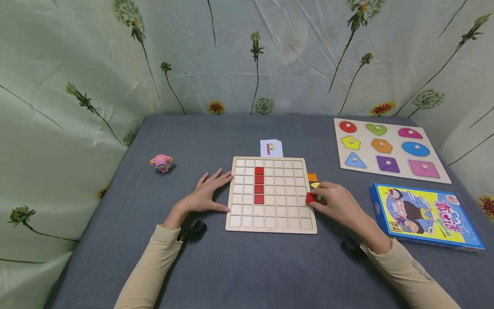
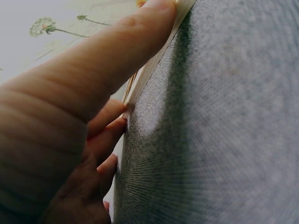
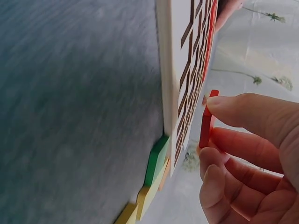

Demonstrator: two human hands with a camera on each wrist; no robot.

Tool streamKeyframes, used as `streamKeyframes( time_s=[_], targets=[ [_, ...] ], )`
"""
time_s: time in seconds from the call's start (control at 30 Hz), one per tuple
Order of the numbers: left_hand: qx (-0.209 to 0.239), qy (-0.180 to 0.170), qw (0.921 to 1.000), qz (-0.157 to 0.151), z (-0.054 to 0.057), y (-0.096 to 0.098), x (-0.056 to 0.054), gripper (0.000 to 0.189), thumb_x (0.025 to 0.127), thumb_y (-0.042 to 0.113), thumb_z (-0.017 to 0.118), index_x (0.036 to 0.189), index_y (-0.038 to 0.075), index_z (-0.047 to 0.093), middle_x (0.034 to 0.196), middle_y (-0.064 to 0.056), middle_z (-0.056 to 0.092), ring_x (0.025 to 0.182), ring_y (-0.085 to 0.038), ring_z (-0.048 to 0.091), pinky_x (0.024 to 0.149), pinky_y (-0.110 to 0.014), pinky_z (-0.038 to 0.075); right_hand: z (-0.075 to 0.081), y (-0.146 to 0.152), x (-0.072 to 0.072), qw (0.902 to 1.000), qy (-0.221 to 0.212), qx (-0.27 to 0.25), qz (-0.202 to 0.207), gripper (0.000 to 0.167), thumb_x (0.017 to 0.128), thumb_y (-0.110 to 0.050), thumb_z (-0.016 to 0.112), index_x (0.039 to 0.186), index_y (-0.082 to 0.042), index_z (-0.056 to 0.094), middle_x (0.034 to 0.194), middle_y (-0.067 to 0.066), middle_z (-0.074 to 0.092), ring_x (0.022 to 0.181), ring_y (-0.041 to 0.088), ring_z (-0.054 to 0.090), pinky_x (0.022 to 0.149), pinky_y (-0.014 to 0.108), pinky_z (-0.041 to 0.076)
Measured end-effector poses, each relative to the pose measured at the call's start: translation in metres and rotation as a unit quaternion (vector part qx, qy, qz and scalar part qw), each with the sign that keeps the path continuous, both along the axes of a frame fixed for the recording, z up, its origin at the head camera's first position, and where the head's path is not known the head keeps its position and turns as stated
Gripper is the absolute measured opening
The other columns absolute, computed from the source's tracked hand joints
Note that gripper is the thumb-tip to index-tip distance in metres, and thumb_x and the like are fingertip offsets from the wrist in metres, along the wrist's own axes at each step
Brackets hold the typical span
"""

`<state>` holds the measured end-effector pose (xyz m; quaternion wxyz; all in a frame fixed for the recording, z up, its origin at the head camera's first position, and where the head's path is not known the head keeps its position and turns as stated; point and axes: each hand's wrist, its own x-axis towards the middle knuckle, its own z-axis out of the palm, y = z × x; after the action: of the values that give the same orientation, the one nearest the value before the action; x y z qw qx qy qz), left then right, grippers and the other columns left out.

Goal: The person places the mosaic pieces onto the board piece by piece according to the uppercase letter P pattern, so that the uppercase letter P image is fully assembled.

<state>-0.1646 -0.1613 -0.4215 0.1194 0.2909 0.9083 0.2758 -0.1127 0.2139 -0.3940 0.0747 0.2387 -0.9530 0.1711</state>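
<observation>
- Board [image 1: 286, 212]: lies flat on the table [image 1: 193, 266], with four red tiles [image 1: 259, 189] set in a line down its third column from the left.
- Right hand [image 1: 343, 206]: at the board's right edge, pinching a red square [image 3: 209, 121] between thumb and fingers, raised above the board's surface.
- Left hand [image 1: 204, 193]: at the board's left edge, thumb and fingers spread apart, their tips against the rim.
- Just beside the board's right edge: an orange tile [image 1: 312, 177], a yellow tile [image 1: 315, 185] and a green tile [image 3: 156, 161], partly hidden by the right hand in the head view.
- Card [image 1: 271, 148]: at the board's far edge, printed with a small coloured grid.
- Pink toy [image 1: 161, 162]: well left of the board.
- Shape puzzle [image 1: 364, 146]: right of the board, toward the far side.
- Box [image 1: 422, 214]: right of the board, nearer than the puzzle.
</observation>
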Motion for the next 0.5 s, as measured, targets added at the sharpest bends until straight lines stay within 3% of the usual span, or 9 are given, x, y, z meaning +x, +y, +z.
streamKeyframes(
  time_s=[0.5],
  targets=[
    [0.003,-0.005,1.0,0.0,0.0,-0.001,-0.001,0.097,0.071,0.038,0.08,0.149,0.014,0.028,0.157,-0.009,0.024,0.148,-0.035,0.009,0.112,-0.062,-0.004,-0.004,-0.032,-0.004,0.9985,0.014,-0.007,0.052,0.018,0.073,-0.013,0.077,0.09,-0.006,0.074,0.08,0.003,0.064,0.063,0.006,0.047,0.054,0.018,0.039]
  ],
)
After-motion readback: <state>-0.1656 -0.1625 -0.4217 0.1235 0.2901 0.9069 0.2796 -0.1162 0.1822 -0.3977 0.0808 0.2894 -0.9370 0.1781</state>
